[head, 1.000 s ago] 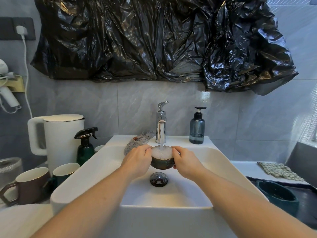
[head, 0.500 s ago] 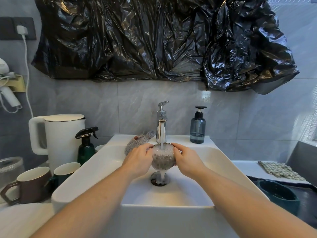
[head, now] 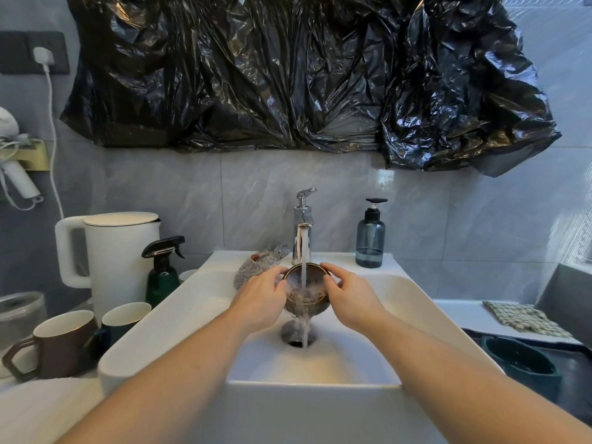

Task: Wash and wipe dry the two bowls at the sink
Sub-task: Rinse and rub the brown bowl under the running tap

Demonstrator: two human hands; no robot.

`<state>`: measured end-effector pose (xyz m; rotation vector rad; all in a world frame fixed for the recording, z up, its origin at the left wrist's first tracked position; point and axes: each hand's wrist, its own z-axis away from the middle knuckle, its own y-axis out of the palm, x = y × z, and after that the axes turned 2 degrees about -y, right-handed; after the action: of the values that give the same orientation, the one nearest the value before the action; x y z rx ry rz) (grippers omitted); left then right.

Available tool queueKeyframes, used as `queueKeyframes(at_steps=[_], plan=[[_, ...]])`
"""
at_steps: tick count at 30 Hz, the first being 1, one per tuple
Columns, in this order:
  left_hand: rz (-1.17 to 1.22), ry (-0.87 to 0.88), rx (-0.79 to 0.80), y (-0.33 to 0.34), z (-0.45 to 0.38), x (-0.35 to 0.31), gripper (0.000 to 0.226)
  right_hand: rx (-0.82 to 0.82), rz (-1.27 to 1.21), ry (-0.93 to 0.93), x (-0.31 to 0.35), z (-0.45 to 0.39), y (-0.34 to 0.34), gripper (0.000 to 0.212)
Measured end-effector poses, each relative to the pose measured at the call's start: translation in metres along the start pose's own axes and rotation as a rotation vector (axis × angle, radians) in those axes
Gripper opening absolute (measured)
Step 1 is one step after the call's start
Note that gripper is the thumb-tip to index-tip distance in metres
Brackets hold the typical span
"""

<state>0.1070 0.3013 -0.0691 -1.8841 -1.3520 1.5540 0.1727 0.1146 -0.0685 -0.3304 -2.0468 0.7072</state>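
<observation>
Brown-glazed and gold-rimmed, a small bowl [head: 304, 294] tilts toward the camera under the running tap [head: 302, 232], held over the drain [head: 298, 338] of the white sink [head: 416, 302]. Water strikes its foamy inside and spills over the near lip into the drain. The left hand [head: 261, 299] and right hand [head: 350, 298] grip it on opposite sides, fingers curled over the rim. This looks like the rinsing step for the first of two bowls. A second, dark green bowl [head: 520, 360] waits in a dark tray [head: 576, 373] on the surface to the right, with a checked cloth [head: 525, 318] just behind it. A soap bottle [head: 370, 238] stands on the sink's back ledge, right of the tap; a patterned rag [head: 259, 265] lies to its left. Next, judging by the suds, the bowl needs turning until the water runs clear, then draining and a wipe with the cloth.
</observation>
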Motion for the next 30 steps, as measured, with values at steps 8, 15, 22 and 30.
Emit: queueKeyframes(at_steps=[8,15,22,30], plan=[[0.009,0.002,0.038,0.0006,0.0008,-0.0011,0.038,-0.053,-0.001,-0.004,0.0035,0.0019,-0.0015,0.036],[0.039,-0.017,0.115,-0.0011,0.0020,-0.0041,0.037,-0.096,0.020,0.031,0.0058,0.0009,-0.0023,0.041],[0.082,-0.014,0.126,-0.0001,0.0029,-0.0051,0.032,-0.090,0.015,0.057,0.0091,0.0028,-0.0044,0.033],[0.091,-0.030,0.109,0.0004,0.0009,-0.0023,0.032,-0.072,0.010,0.091,0.0024,-0.0019,0.0003,0.042]])
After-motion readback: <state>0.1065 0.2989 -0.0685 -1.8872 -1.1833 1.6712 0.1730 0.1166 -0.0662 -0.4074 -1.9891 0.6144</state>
